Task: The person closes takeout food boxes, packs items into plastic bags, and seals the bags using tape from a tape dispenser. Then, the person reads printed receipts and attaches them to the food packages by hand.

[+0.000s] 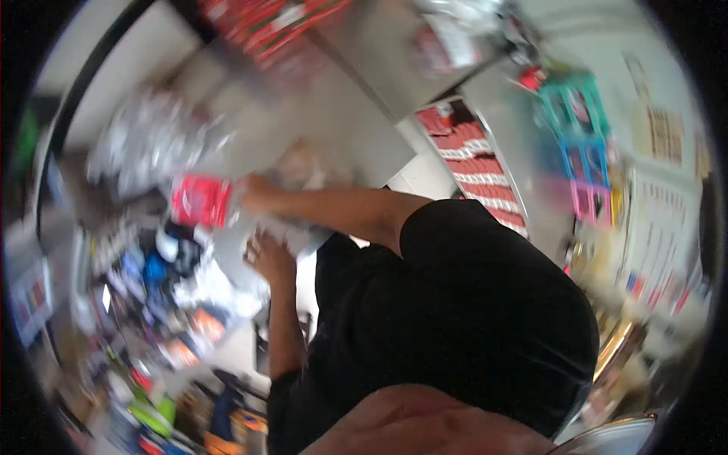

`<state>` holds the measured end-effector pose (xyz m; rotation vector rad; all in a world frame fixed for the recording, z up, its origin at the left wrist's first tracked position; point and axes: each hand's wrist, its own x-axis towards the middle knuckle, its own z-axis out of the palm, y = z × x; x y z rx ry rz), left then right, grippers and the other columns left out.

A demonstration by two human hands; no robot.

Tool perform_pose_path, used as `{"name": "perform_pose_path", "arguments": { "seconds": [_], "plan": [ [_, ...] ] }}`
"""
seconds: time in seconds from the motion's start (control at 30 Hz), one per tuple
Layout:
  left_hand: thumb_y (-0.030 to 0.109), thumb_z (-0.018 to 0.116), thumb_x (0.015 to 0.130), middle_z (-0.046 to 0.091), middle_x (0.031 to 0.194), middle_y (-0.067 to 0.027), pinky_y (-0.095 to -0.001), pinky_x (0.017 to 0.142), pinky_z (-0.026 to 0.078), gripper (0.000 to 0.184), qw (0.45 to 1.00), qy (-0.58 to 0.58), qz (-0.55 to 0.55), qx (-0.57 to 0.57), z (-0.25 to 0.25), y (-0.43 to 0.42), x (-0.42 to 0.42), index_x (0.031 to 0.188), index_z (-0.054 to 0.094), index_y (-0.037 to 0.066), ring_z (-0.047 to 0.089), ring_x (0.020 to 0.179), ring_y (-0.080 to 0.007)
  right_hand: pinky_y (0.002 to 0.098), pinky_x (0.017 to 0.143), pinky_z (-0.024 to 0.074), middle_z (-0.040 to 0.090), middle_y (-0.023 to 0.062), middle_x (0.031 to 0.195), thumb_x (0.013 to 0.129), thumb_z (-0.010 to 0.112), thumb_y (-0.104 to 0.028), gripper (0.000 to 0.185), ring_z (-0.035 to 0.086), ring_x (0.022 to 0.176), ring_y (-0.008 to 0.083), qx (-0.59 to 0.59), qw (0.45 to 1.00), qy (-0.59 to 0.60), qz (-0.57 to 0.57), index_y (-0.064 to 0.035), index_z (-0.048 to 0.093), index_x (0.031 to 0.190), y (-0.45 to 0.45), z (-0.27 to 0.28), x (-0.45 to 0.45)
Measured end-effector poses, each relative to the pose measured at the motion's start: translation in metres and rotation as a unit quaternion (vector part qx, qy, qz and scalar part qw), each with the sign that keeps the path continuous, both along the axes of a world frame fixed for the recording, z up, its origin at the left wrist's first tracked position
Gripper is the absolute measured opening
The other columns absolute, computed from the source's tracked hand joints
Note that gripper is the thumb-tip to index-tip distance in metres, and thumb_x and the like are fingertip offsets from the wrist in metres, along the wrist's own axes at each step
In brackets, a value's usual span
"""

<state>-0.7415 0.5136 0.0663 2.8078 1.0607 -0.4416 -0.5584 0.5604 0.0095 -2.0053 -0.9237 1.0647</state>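
Note:
My right hand [256, 194] reaches across from the black sleeve, its fingers closed at the edge of a red plastic packet [201, 201]. The packet has a paler, clear-looking middle; blur hides any print. Just below, my left hand [270, 258] is held with its fingers apart and slightly bent, with nothing seen in it. A crumpled clear plastic bag [155, 144] lies beyond the packet. Under and behind my right forearm is a blurred tan, see-through bundle [307, 163].
A grey metal table [364, 136] spreads ahead. Red-and-white packs fill a box [474, 163] on the right, near teal, blue and pink baskets [572, 106]. Blurred red packs [273, 23] lie at the top. Mixed goods [159, 265] crowd the lower left.

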Motion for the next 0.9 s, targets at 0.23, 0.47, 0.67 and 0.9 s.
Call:
{"name": "perform_pose_path", "arguments": {
  "seconds": [0.23, 0.47, 0.67, 0.9],
  "plan": [
    [0.068, 0.059, 0.089, 0.045, 0.153, -0.0198, -0.0621, 0.109, 0.035, 0.083, 0.905, 0.379, -0.181, -0.071, 0.028, -0.041, 0.051, 0.143, 0.054, 0.005, 0.041, 0.141, -0.0399, 0.0380, 0.074, 0.0534, 0.073, 0.0103, 0.086, 0.096, 0.064, -0.028, 0.027, 0.066, 0.081, 0.0196, 0.258, 0.935, 0.132, -0.205, -0.0032, 0.075, 0.090, -0.275, 0.067, 0.238],
    [0.031, 0.068, 0.094, 0.064, 0.129, -0.0208, -0.0455, 0.104, 0.047, 0.049, 0.812, 0.182, -0.374, -0.410, 0.048, -0.208, 0.309, 0.135, 0.060, 0.005, 0.060, 0.121, -0.0387, 0.0355, 0.057, 0.0475, 0.065, 0.0078, 0.073, 0.102, 0.054, -0.050, 0.047, 0.056, 0.060, 0.0135, 0.030, 0.635, -0.236, -0.735, -0.0096, 0.062, 0.125, -0.733, -0.055, 0.556],
    [0.021, 0.070, 0.092, 0.061, 0.134, -0.0212, -0.0434, 0.110, 0.043, 0.045, 0.796, -0.011, -0.414, -0.442, -0.021, -0.405, 0.619, 0.133, 0.060, 0.003, 0.057, 0.127, -0.0366, 0.0266, 0.042, 0.0338, 0.061, -0.0004, 0.077, 0.090, 0.073, -0.047, 0.046, 0.045, 0.051, 0.0088, 0.144, 0.658, 0.132, -0.727, -0.0123, 0.065, 0.118, -0.862, -0.058, 0.701],
    [0.023, 0.073, 0.088, 0.043, 0.149, -0.0298, -0.0431, 0.115, 0.037, 0.083, 0.711, -0.240, -0.513, -0.417, -0.089, -0.615, 0.855, 0.155, 0.029, 0.000, 0.042, 0.141, -0.0405, 0.0227, 0.039, 0.0249, 0.056, -0.0025, 0.080, 0.090, 0.075, -0.041, 0.029, 0.034, 0.046, 0.0038, 0.200, 0.642, 0.366, -0.644, -0.0177, 0.063, 0.101, -0.890, -0.059, 0.723]
  ]
}}
